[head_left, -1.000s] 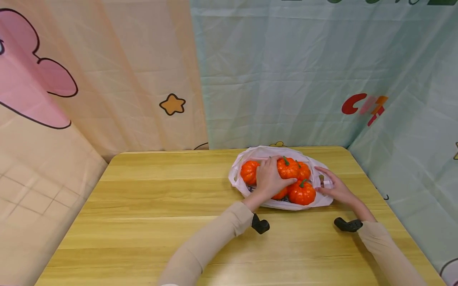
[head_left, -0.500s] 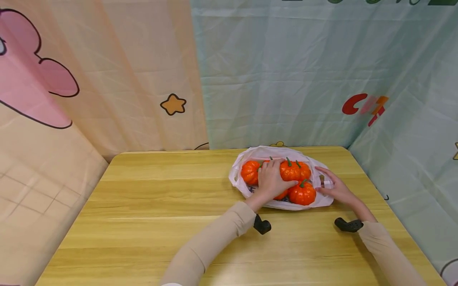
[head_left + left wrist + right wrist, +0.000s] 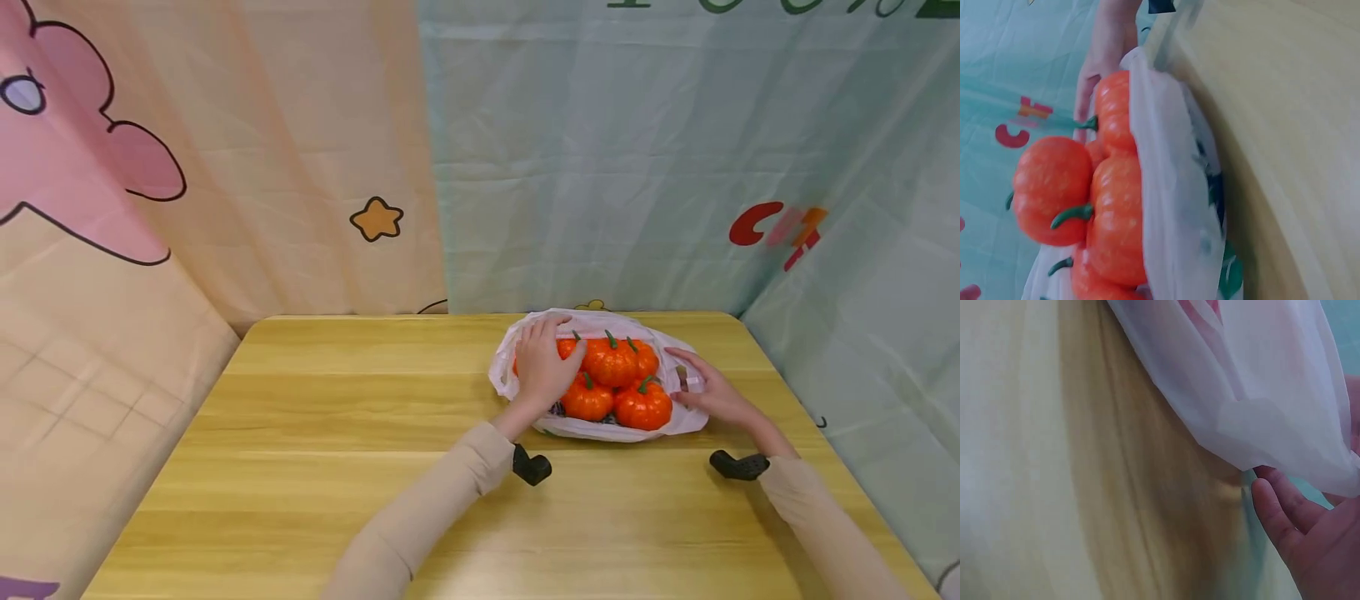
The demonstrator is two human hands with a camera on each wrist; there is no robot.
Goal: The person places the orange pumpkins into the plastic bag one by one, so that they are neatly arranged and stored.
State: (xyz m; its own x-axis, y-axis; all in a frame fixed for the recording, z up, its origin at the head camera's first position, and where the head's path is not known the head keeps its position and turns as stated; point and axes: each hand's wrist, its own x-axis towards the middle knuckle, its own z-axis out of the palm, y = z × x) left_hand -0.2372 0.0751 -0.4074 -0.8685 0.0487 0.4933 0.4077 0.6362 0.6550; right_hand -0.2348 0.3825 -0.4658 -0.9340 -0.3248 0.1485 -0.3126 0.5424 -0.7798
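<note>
Several orange pumpkins with green stems, one of them the front pumpkin point(image 3: 643, 406), sit in a white plastic bag point(image 3: 600, 432) on the table. At the bag's left end is my left hand point(image 3: 543, 367), thumb and fingers spread apart over the leftmost pumpkin, which it mostly covers. The left wrist view shows the stacked pumpkins point(image 3: 1054, 190) beside the bag's side point(image 3: 1169, 187), but not the left hand itself. My right hand point(image 3: 716, 396) holds the bag's right end, fingers behind and thumb in front. In the right wrist view the bag point(image 3: 1279, 425) partly covers that hand point(image 3: 1329, 544).
The wooden table point(image 3: 315, 492) extends left and in front of the bag. A printed cloth backdrop point(image 3: 300, 167) hangs behind the table and along its sides. Each wrist carries a black device, such as the left device point(image 3: 532, 467).
My left hand has moved left, off the upper middle pumpkin and over the leftmost one, exposing the lower middle pumpkin. The right hand stays at the bag's end. The head view has shifted slightly.
</note>
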